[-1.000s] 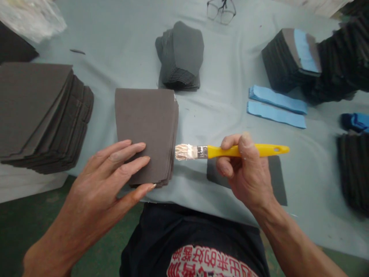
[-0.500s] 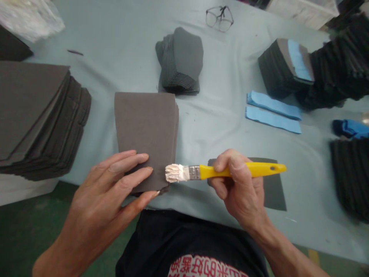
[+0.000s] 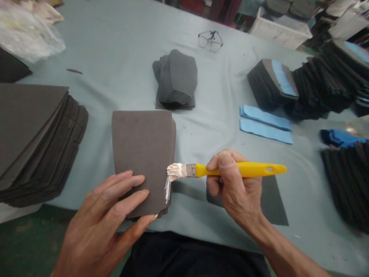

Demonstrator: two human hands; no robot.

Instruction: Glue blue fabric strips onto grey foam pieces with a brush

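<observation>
your right hand (image 3: 239, 192) grips the yellow brush (image 3: 227, 169), bristles on the right edge of the grey stack (image 3: 142, 154) at lower centre; left hand (image 3: 108, 215) fingers lie flat, pinning it. keep strokes light along that edge.

No readable text

We are finding no lettering, label, brand, number or sign to read anywhere in this view, near or far, left or right; every surface is showing plain.

head cam | worn on head | faces forward-down | close over table (image 3: 121, 46) edge | single view
</observation>
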